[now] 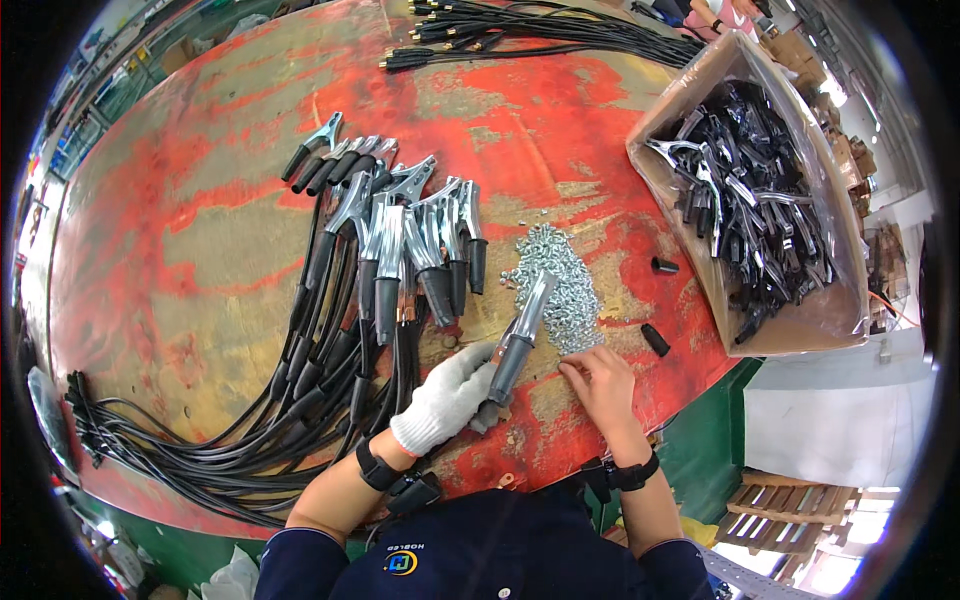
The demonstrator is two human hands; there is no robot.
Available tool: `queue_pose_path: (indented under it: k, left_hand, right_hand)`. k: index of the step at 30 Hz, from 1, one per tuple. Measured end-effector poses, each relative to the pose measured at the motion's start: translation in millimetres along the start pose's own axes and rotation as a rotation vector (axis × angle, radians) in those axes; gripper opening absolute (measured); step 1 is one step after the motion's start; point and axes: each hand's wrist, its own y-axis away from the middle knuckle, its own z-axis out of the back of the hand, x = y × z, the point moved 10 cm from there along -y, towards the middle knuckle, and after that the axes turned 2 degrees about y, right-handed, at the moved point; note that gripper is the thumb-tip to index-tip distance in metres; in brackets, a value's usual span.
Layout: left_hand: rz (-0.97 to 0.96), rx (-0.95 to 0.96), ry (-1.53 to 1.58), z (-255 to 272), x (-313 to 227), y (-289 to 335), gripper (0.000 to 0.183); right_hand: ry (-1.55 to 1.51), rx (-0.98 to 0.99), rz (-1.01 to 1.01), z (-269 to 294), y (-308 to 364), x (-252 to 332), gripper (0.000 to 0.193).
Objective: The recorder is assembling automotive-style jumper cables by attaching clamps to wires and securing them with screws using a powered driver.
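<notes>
Metal clamp (520, 335) with black handle sleeve, tilted upright in gloved grip, jaws over heap of small silver screws (556, 280)

Under the gloved left hand (447, 397) the rear end of the held clamp (517, 345) is covered, the small screws (556, 280) beyond its tip are too tiny to distinguish, and the right hand (603, 385) hides its fingertips.

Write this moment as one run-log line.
left hand: holds clamp | right hand: at screw pile | table: red, worn
</notes>
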Motion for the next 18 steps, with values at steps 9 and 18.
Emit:
queue_pose_path:
  k: [9,18]
  left_hand:
    - [-0.136,-0.016,-0.284,0.2,-11.9,8.7,0.035]
    - [-0.182,-0.013,-0.299,4.1,-17.9,8.7,0.029]
  right_hand:
    - [-0.299,0.002,-0.014,7.6,-16.0,34.6,0.016]
    - [-0.415,-0.09,0.189,9.6,-45.4,94.1,0.02]
